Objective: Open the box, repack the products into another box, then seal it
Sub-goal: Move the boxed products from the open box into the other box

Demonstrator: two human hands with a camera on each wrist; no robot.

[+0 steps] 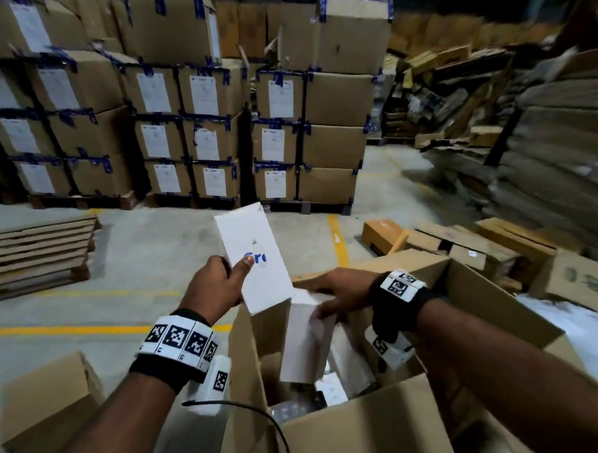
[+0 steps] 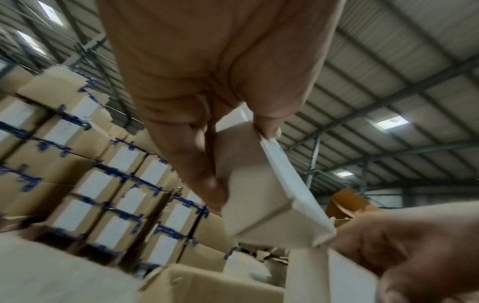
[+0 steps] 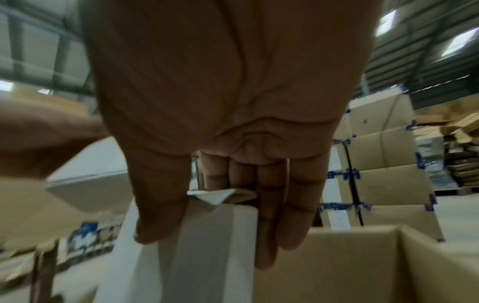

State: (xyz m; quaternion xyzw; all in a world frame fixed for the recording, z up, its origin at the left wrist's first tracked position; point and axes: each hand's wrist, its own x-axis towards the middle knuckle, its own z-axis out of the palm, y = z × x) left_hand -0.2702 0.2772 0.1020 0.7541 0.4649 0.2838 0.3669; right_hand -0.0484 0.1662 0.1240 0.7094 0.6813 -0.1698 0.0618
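My left hand [image 1: 219, 284] grips a white product carton [image 1: 253, 255] with blue lettering, thumb on its face, held up above the left edge of the open cardboard box [image 1: 486, 303]. In the left wrist view that carton [image 2: 261, 184] sits between the thumb and fingers [image 2: 204, 174]. My right hand [image 1: 336, 293] grips the top of a second white carton [image 1: 306, 343] standing upright inside the box; in the right wrist view the thumb and fingers [image 3: 269, 225] clamp this carton [image 3: 197, 246]. More white cartons [image 1: 350, 362] lie deeper in the box.
Another open cardboard box [image 1: 53, 404] sits at the lower left. Stacks of taped, labelled cartons [image 1: 199, 126] on pallets fill the back. Flattened cardboard [image 1: 36, 249] lies at the left, with loose boxes [image 1: 461, 247] and piled cardboard at the right. A black cable [image 1: 258, 416] crosses the near flap.
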